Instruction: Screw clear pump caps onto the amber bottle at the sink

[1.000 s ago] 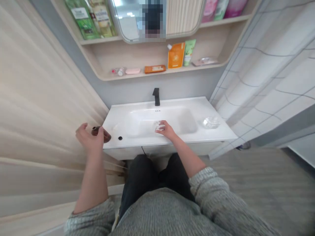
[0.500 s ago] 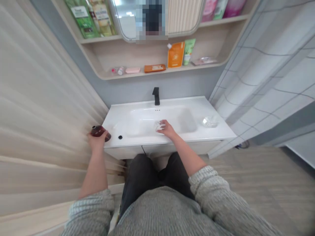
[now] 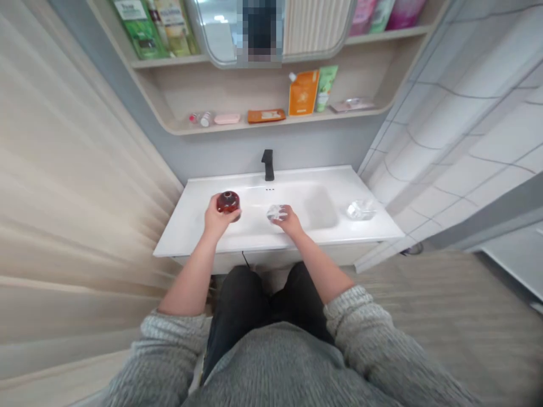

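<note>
My left hand (image 3: 215,220) is wrapped round a dark reddish-brown bottle (image 3: 228,202) with an uncapped, open neck facing up. It holds the bottle over the left part of the white sink basin (image 3: 254,223). Nearer the middle of the basin, the fingers of my right hand (image 3: 291,221) close on a small clear container (image 3: 276,213). What is inside that container is too blurred to tell. The two held things are a short gap apart, both below the black faucet (image 3: 268,165).
A clear glass-like dish (image 3: 360,210) stands on the right of the counter. Above runs a shelf with an orange pouch (image 3: 304,93), a green tube (image 3: 326,89) and a brown flat packet (image 3: 266,116). A pale curtain (image 3: 85,186) hangs at the left.
My left hand has carried the bottle rightward from beyond the counter's left edge to over the basin. The right hand stays nearly in place. The black cap on the counter is no longer visible.
</note>
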Motion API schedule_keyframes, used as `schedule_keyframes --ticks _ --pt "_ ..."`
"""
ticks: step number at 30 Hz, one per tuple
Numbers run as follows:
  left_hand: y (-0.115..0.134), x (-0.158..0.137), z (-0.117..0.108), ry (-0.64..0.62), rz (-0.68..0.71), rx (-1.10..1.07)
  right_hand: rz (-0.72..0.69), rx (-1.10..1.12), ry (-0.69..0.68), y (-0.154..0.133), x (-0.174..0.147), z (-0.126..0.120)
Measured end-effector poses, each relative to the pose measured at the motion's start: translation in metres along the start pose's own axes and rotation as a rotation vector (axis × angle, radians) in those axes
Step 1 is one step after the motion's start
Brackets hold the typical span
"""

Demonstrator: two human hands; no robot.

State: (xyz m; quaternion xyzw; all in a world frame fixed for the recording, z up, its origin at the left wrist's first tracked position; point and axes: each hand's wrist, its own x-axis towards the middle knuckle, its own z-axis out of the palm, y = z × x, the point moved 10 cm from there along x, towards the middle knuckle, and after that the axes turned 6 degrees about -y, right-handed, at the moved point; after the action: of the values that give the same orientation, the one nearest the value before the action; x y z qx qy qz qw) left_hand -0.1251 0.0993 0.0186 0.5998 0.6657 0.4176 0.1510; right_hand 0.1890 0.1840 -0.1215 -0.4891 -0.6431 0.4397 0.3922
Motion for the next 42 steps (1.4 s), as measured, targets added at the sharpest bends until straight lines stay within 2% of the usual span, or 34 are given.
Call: schedule_keyframes --ticks 3,5,8,12,14,17,23,29,34,42 --pt "0.008 -0.002 0.051 -0.068 0.017 -0.089 0.042 0.011 0.077 0.006 0.001 -0.007" --pt "0.007 -0.004 0.073 -0.091 0.012 -0.11 0.032 -0.008 0.087 0.004 0.001 -0.009" --pt "0.002 -0.004 0.092 -0.124 0.036 -0.091 0.037 -0.068 0.09 0.002 0.0 -0.01" --pt "-0.012 -0.002 0.106 -0.162 0.08 -0.055 0.04 -0.129 -0.041 -0.001 0.0 0.002" --pt "-0.023 -0.002 0.11 -0.169 0.06 -0.057 0.025 -0.126 -0.09 -0.003 -0.001 0.007" --pt "-0.036 -0.002 0.112 -0.151 0.035 -0.068 0.016 -0.117 -0.089 -0.005 -0.002 0.007" --pt "-0.039 0.0 0.114 -0.158 0.051 -0.072 0.001 -0.123 -0.087 -0.006 -0.002 0.006" --pt "-0.045 0.003 0.116 -0.147 0.027 -0.038 -0.074 -0.115 -0.091 -0.01 -0.001 0.01" --pt "-0.036 0.004 0.115 -0.137 0.105 0.019 -0.095 -0.079 -0.11 -0.01 0.002 0.014" --pt "-0.023 0.0 0.11 -0.113 0.18 0.1 -0.129 -0.14 -0.128 -0.008 0.003 0.018"
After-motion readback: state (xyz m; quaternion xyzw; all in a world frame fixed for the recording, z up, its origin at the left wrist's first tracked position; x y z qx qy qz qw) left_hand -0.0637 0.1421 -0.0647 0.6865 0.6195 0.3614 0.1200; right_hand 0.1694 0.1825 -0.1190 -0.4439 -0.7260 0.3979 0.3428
